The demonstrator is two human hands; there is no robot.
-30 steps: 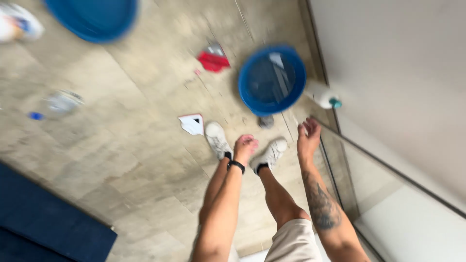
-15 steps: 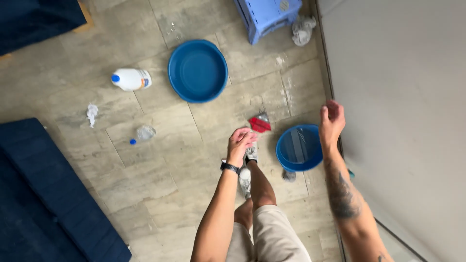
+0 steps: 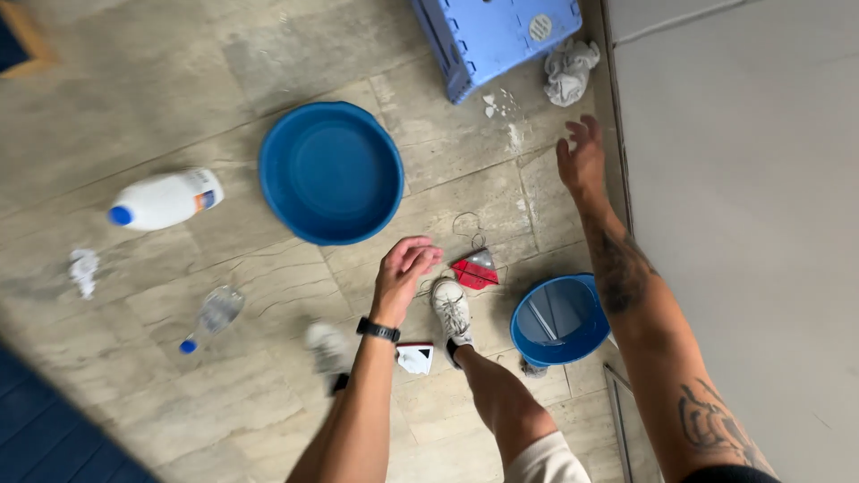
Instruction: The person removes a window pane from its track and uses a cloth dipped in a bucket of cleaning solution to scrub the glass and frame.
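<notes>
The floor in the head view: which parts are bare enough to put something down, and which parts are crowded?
Bare tiles lie between the wide blue basin and the stool, and left of the left hand toward the clear bottle. Crowded: around the blue bucket, the red packet and the shoe.

Both hands hang empty in the air above a tiled floor point(image 3: 268, 54). The left hand point(image 3: 404, 268), with a black band at its wrist, has loosely curled fingers and hovers over the floor just below the large blue basin point(image 3: 331, 172). The right hand point(image 3: 582, 156) is spread open, raised near the grey wall point(image 3: 743, 179), with a tattooed forearm behind it. A smaller blue bucket point(image 3: 559, 320) stands by the wall, beside a white shoe point(image 3: 452, 311). A red packet point(image 3: 474, 271) lies between the bucket and the left hand. A white bottle point(image 3: 165, 199) with a blue cap lies on its side left of the basin; a clear plastic bottle point(image 3: 213, 315) lies below it. A blue stool point(image 3: 497, 36) and a crumpled cloth point(image 3: 570, 70) sit at the top.
</notes>
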